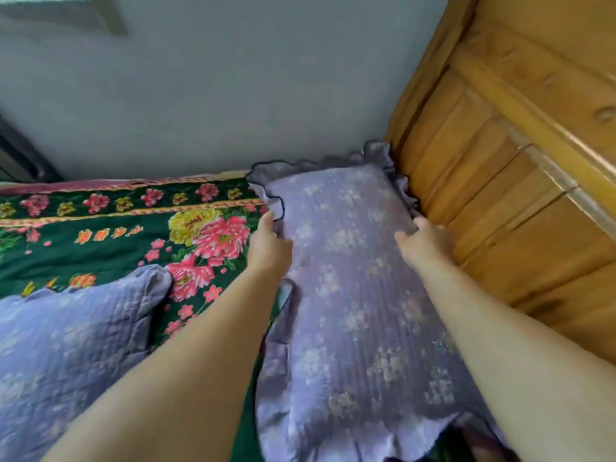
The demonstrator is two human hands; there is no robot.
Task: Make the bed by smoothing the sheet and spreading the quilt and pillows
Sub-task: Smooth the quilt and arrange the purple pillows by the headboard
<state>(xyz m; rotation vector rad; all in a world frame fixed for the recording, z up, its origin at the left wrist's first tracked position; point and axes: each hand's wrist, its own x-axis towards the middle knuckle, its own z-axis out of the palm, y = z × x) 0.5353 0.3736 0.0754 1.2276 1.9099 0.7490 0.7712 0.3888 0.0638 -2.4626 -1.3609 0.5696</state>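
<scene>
A lilac pillow (pixel 350 295) with a ruffled edge and pale flower print lies lengthwise along the wooden headboard, on a dark green sheet (pixel 100 238) with pink and yellow flowers. My left hand (pixel 268 245) rests at the pillow's left ruffle, its fingers tucked at the fabric edge. My right hand (pixel 425 243) presses on the pillow's far right side near the headboard, fingers fairly straight. A matching lilac quilt or second pillow (pixel 66 345) lies bunched at the lower left.
The wooden headboard (pixel 516 161) rises along the right side, tight against the pillow. A grey wall (pixel 216 95) runs behind the bed's far edge. A dark object (pixel 23 151) stands at the far left by the wall.
</scene>
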